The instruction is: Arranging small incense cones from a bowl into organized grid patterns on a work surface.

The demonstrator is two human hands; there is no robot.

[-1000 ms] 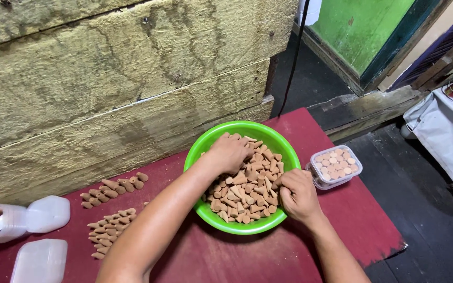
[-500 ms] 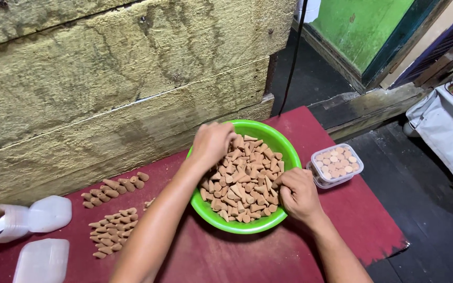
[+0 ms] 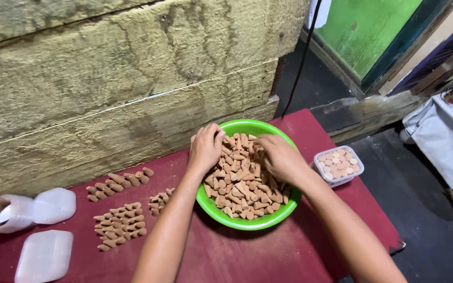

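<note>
- Fingers of the left hand [image 3: 205, 148] curl down onto the heap at the bowl's far left rim, seemingly pinching cones, though what they grip is hidden; the right hand [image 3: 283, 157] lies loosely cupped over the pile's right side, and I cannot tell whether it holds anything
- The brown cones [image 3: 242, 178] mostly sit piled in the green bowl [image 3: 247, 222], near the middle of the table
- Judging by the layout, a small share is sorted: cones in rows [image 3: 119, 225] and a loose cluster [image 3: 119, 183] lie left of the bowl, and a small clear tub [image 3: 338, 166] on the right is filled; the bowl is far from empty
- White lidded containers [image 3: 45, 254] wait at the left edge
- The surface is a dark red tabletop [image 3: 268, 257] against a rough yellowish wall [image 3: 106, 89]; right of it, dark floor and a green door panel [image 3: 365, 29]
</note>
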